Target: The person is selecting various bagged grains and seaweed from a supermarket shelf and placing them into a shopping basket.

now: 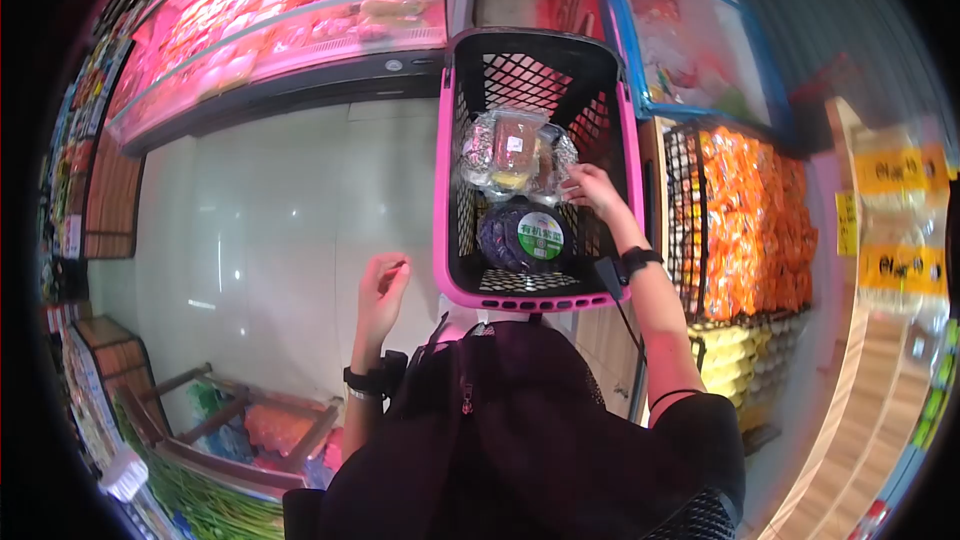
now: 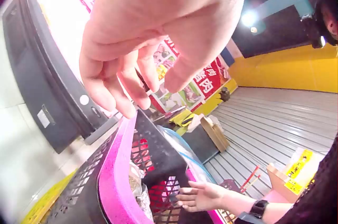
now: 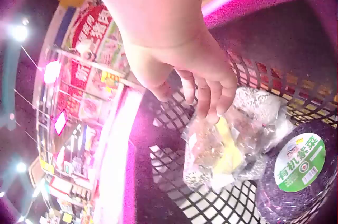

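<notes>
A black basket with a pink rim stands in front of me. Inside lie clear-wrapped packages with brown contents and a white label, and nearer me a round dark-purple pack of dried seaweed with a green and white label. My right hand is inside the basket, fingers loosely bent over the packages, fingertips right at the wrapping. It grips nothing. Outside the basket's left side, my left hand hangs in the air with loosely curled fingers, holding nothing; in the left wrist view this hand is above the pink rim.
A pink-lit display counter runs along the far left. Blue-edged freezer cases stand beyond the basket on the right. Nearer on the right are a black crate of orange packs and a wooden shelf. Green vegetables lie at the lower left.
</notes>
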A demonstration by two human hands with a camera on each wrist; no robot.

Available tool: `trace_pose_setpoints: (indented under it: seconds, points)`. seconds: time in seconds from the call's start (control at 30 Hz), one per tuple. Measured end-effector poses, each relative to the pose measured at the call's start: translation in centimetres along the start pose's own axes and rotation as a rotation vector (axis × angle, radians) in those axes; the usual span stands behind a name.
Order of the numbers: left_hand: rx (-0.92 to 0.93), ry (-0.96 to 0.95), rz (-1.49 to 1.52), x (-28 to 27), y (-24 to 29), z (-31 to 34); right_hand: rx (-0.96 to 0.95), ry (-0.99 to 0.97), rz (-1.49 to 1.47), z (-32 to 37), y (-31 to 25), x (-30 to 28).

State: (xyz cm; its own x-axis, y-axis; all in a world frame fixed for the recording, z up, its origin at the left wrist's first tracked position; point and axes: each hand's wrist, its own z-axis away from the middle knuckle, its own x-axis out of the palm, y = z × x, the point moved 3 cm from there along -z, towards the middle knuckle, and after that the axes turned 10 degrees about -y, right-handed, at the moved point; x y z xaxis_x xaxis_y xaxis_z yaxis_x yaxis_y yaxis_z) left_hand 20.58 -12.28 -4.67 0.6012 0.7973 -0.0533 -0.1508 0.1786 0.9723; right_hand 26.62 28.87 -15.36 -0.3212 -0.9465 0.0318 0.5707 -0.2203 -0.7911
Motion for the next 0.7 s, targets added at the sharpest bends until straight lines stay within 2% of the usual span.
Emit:
trace_pose_setpoints:
  seconds: [0.1,0.23,0.3,0.37,0.43,0.5,0.63,0.7]
  points:
    - [0.023,-0.041,-0.036,-0.9,0.9,-0.2,-0.169,0.193,-0.127,8.0,-1.2,-0.7]
    - [0.137,-0.164,-0.030,-0.3,0.6,-0.8,-0.338,0.496,-0.198,18.6,0.9,0.2]
    - [0.167,-0.266,-0.040,0.8,0.3,-0.7,-0.435,0.528,-0.174,23.9,3.2,1.2]
    - [0.191,-0.385,-0.050,2.8,0.6,-0.4,-0.444,0.648,-0.117,28.6,7.0,1.8]
    - [0.230,-0.541,-0.016,3.9,-0.1,-0.7,-0.402,0.771,-0.215,33.5,8.4,4.6]
    - [0.253,-0.669,0.005,6.3,0.1,-0.7,-0.371,0.866,-0.311,37.0,11.8,4.9]
    - [0.222,-0.803,0.012,11.3,2.6,0.6,-0.303,0.985,-0.446,42.0,16.1,5.6]
    - [0.244,-0.849,0.031,13.5,3.2,1.8,-0.379,0.991,-0.474,44.0,17.1,5.8]
